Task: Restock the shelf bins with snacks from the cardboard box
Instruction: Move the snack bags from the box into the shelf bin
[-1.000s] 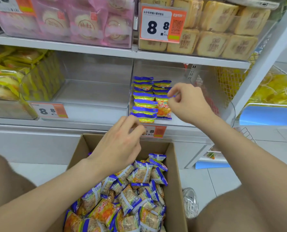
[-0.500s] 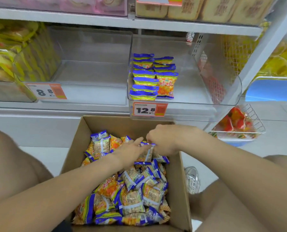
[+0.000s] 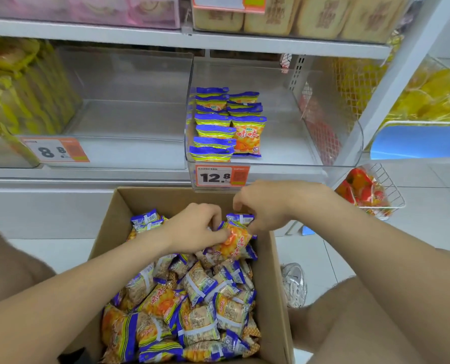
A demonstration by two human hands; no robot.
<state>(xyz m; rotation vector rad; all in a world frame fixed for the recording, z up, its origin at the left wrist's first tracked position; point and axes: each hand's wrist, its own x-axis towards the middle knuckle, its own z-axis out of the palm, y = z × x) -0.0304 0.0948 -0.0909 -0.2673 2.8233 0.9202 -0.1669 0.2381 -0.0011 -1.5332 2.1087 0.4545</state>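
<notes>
While you have this snack packet (image 3: pixel 233 240) in both hands, take care to lift only this one. It is at the far end of the cardboard box (image 3: pixel 275 271), raised a little above the loose packets (image 3: pixel 192 311) that fill the box. Your left hand (image 3: pixel 195 227) has its fingers curled around the side of the packet, with the thumb on the orange face. Your right hand (image 3: pixel 263 206) pinches the blue top seam between thumb and fingers. As far as I can see, both hands grip the same packet, but the fingers hide part of it, so a second one may be caught beneath.

I think it is better to carry it by the seam and not to squeeze the puffed body, because the content is probably fragile. Give it a small shake over the box, so that any neighbour falls back inside.

Just beyond the far wall of the box, and higher, is the clear bin (image 3: pixel 323 143) with the price tag (image 3: pixel 221 176) on its front. The stocked packets (image 3: pixel 213 127) stand there in two rows, seam upward. The row toward the right side of the box seems shorter, so in my judgement this packet belongs at its front. Turn it upright before you pass over the bin's front lip.
</notes>
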